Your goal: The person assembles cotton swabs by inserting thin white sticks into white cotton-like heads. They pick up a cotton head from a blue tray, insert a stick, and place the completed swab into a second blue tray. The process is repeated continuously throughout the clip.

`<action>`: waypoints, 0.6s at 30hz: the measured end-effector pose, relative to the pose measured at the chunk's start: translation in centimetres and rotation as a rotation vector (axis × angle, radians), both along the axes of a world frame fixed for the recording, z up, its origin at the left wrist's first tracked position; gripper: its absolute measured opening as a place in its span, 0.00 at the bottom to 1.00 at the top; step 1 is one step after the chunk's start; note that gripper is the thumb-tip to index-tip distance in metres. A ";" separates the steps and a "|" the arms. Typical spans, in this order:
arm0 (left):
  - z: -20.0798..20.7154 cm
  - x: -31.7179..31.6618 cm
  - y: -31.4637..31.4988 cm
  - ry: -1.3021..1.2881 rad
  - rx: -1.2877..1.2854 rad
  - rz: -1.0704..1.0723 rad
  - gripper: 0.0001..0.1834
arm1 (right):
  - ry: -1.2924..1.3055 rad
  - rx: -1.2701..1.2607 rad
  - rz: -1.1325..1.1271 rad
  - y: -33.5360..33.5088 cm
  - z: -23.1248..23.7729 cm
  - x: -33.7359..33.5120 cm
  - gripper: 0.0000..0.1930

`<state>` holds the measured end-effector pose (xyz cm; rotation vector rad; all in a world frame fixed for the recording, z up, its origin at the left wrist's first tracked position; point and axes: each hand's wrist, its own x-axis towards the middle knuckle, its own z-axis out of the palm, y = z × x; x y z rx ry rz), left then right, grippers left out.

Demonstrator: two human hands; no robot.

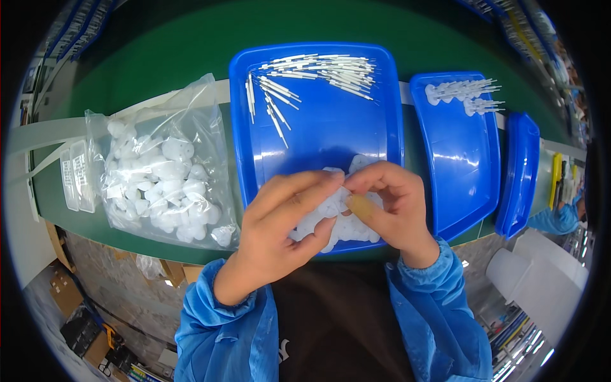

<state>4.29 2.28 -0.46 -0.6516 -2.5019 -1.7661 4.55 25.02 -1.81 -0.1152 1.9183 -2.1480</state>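
Note:
My left hand (280, 219) and my right hand (391, 204) meet over the near end of a large blue tray (318, 130). Between their fingertips is a small translucent white plastic piece (334, 204); its exact shape is partly covered by my fingers. The right thumb and forefinger pinch its edge, while the left fingers and thumb curl around its other side. Beneath, a heap of similar white pieces (356, 232) lies in the tray. Thin white sticks (347, 70) with fine tips lie in loose bunches along the tray's far side.
To the left, a clear plastic bag (168, 169) holds many white rounded pieces, beside clear plastic trays (77, 175). On the right, a smaller blue tray (461, 162) carries white pieces with sticks attached (461, 92). Further right are stacked blue trays (519, 172) and a white chair-like object (541, 267).

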 end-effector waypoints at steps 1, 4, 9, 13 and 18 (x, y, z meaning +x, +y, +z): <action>-0.2 -0.1 -0.1 0.037 -0.025 -0.018 0.34 | -0.051 -0.003 0.021 0.0 0.3 -0.3 0.11; -0.4 -0.3 -0.4 0.123 -0.077 -0.062 0.33 | -0.076 0.036 0.065 0.1 1.0 -0.6 0.10; -0.3 -0.3 -0.8 0.136 -0.081 -0.077 0.32 | -0.081 -0.012 0.061 -0.1 1.6 -0.3 0.11; -0.9 -0.1 -1.1 0.026 0.106 -0.027 0.28 | 0.139 0.349 0.052 0.9 2.4 -1.8 0.10; -2.2 -0.2 -1.8 -0.150 0.190 -0.004 0.16 | 0.847 1.187 -0.093 0.9 -0.6 -8.8 0.10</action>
